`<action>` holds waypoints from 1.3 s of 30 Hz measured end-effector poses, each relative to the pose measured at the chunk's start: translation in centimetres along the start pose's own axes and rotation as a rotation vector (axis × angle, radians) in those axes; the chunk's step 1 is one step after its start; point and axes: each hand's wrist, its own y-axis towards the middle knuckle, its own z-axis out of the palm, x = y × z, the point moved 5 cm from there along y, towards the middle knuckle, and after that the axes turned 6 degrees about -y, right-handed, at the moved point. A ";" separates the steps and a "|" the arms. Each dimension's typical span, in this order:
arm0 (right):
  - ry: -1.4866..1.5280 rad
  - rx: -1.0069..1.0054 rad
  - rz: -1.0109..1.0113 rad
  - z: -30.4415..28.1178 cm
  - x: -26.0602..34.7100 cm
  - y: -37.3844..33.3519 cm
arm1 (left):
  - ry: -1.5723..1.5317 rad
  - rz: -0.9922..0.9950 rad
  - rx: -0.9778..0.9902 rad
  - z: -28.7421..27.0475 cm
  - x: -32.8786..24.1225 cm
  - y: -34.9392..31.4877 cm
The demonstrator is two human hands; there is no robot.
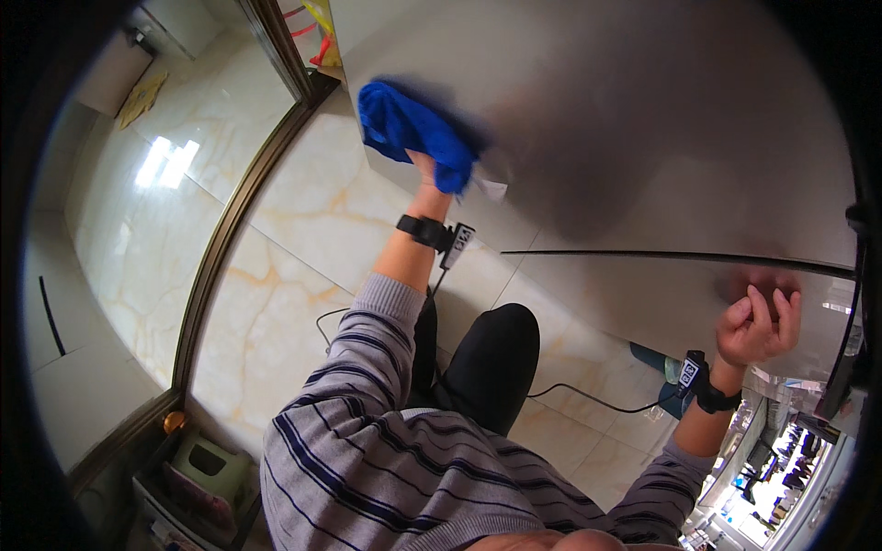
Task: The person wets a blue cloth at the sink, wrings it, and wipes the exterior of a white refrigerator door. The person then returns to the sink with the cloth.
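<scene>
A bunched blue cloth (404, 124) lies against the lower left part of a large glossy grey panel (643, 119) that looks like a fridge door. My left hand (423, 169) presses the cloth to it, with the fingers hidden under the fabric. A small white label (492, 189) sits on the panel just right of the cloth. Beyond a dark seam (661, 257), my right hand (761, 331) is raised beside a second grey panel (606, 294). Its fingers are loosely curled and apart, nothing is in them, and the fingertips are close to the surface; contact is unclear.
A brown-framed glass door (225, 234) stands on the left over marbled floor tiles (312, 202). At lower left is a green plastic stool (204, 464). Black cables (597, 401) trail from my wrist straps. Shelves of small items (781, 473) stand at lower right.
</scene>
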 end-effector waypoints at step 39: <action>-0.158 0.013 -0.036 0.4 0.3 0.6 | 0.804 0.395 0.990 8.1 -1.1 -23.1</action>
